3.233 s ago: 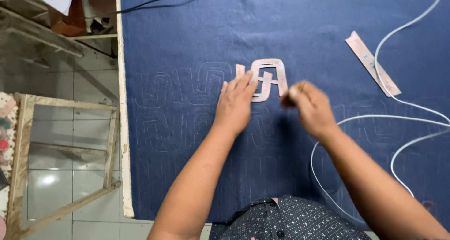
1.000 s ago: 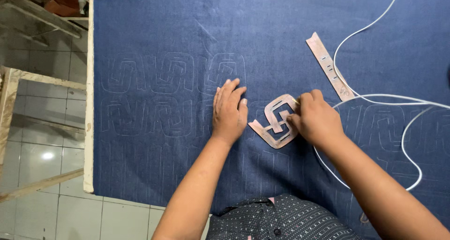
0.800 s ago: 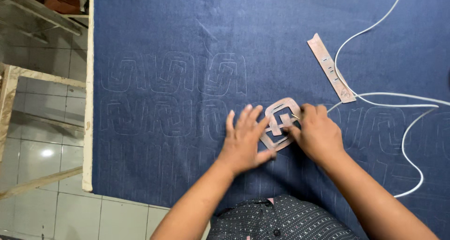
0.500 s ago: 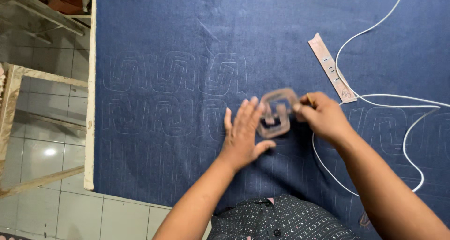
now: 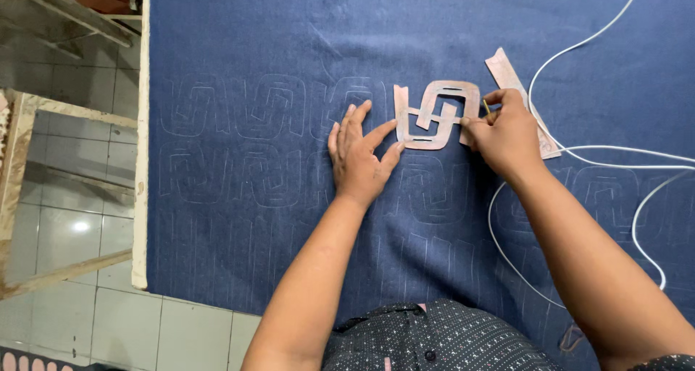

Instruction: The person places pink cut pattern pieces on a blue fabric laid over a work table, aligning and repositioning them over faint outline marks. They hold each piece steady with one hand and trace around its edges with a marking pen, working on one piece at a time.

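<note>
A blue cloth (image 5: 289, 45) covered the table, matte and faintly creased, with rows of interlocking loop outlines traced on it in thin pale lines. The table's whitish edge (image 5: 142, 161) ran down the far side from the grip, and beyond it lay grey floor tiles (image 5: 79, 219) with a bright glare spot, plus a worn wooden frame (image 5: 14, 175). The template (image 5: 436, 114) (a flat, stiff, pinkish-tan cutout of two linked, round-cornered loops with slots cut through) lay flat on the cloth between the two hands. The left hand (image 5: 360, 157) rested open, palm down, fingers spread, its forefinger and thumb tips touching the template's near edge. The right hand (image 5: 507, 132) was pinched closed around a thin, pencil-like marker (image 5: 486, 109), tip just at the template's right edge. Just beyond that grip, a strip (image 5: 517, 96) of the same tan material lay slanted on the cloth, partly hidden by the hand. A smooth white cord (image 5: 601, 150) looped across the cloth behind and under the right wrist.
</note>
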